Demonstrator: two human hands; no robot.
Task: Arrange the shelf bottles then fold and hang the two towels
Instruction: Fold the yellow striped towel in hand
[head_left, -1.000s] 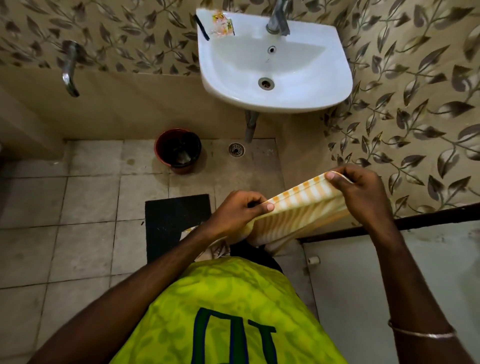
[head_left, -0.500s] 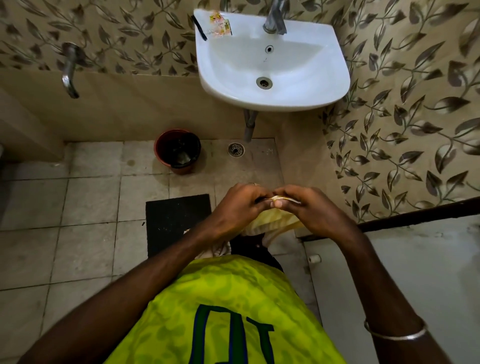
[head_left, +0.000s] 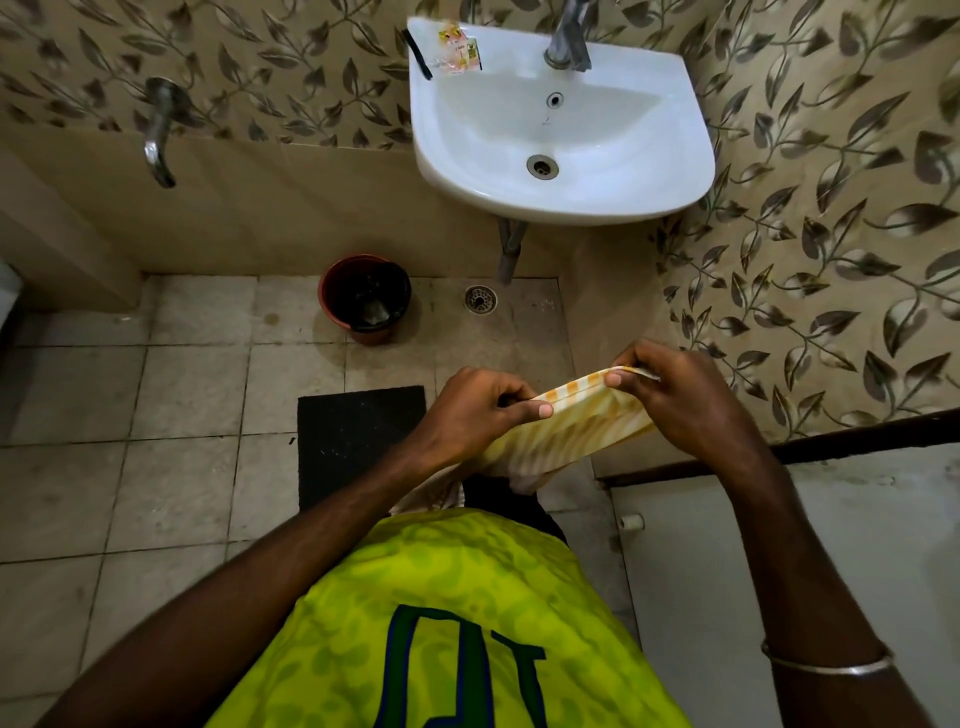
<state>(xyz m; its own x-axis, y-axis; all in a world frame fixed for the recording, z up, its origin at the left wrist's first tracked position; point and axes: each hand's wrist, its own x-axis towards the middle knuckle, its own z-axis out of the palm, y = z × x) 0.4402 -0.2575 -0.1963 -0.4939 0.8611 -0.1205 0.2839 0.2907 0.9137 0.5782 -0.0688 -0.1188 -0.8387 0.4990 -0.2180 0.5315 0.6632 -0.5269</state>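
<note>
Both hands, left hand (head_left: 470, 410) and right hand (head_left: 680, 400), pinch the striped towel (head_left: 571, 426), its top edge rising rightward. The bucket (head_left: 366, 299) seems to hold a mug.

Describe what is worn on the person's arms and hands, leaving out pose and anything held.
Both forearms are bare, with no sleeves showing on them. The right wrist carries a thin silver-coloured bangle. The left hand and right hand wear no gloves, and no rings are visible. The left wrist shows nothing worn.

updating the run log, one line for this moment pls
stage: folding towel | left hand: pinches towel edge | right hand: pinches other edge | hung: not yet
</note>
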